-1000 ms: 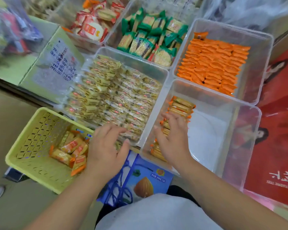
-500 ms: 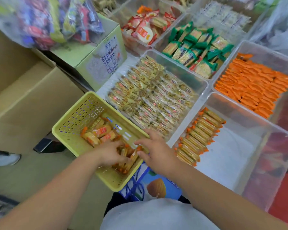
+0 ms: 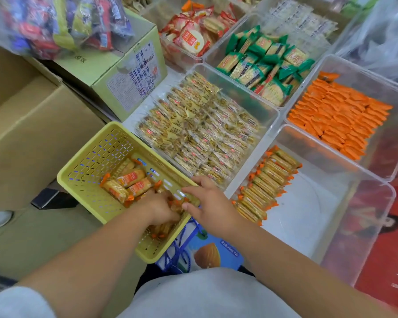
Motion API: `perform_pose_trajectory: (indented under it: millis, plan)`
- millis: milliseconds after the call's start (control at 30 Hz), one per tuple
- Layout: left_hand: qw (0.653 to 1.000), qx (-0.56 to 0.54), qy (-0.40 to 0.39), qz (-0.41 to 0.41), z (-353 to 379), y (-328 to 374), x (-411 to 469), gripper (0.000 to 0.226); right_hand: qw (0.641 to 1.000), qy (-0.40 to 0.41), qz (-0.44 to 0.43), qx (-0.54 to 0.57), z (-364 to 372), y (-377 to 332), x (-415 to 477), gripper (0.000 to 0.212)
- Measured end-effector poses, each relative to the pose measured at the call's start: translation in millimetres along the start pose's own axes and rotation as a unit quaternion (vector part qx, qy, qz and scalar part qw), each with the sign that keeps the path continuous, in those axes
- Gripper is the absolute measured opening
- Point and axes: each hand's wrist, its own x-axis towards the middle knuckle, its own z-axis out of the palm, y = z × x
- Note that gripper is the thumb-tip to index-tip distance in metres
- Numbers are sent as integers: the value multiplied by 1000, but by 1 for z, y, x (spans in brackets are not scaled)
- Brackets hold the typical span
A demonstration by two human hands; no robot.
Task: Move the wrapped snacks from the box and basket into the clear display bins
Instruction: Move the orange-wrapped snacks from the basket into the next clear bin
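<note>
Orange wrappers are crowding round the left hand (image 3: 161,208), which is resting deep in the yellow basket (image 3: 85,164), its fingers curled down into the wrapped snacks (image 3: 130,182) piled there. How many it is gripping cannot be told, since the fingertips are buried among the packets. Just beside it, the right hand (image 3: 213,207) is hovering over the basket's near rim with fingers straight and spread, thumb out, holding nothing and touching or almost touching the rim. By the look of it, the gathering step is under way: a handful is being collected for the clear display bin (image 3: 308,216) immediately to the right, where a neat row of matching packets (image 3: 265,184) is lining the left wall. The next move is probably calling for both hands to close on the bundle, lift it clear of the rim and carry it across, standing it on edge beside that row. Further out, neighbouring bins of pale yellow packets (image 3: 200,138), plain orange packets (image 3: 336,118) and green packets (image 3: 262,63) are sitting well stocked, and a cardboard box (image 3: 32,134) is standing to the left.
</note>
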Motion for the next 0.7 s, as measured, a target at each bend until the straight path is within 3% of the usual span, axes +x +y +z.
perform_pose_trajectory:
  millis: [333,500,700]
  plan:
    - [999,4,45,0,6,-4,-3,90,1000,-1,-2,24,-1,0,-2,44]
    - [980,-180,78,21,0,-11,-17,87,1000,0,1,26,-2,-2,-2,42]
    - [910,-385,134,70,-11,-23,-63,45,999,-12,3,45,-6,-3,-4,40]
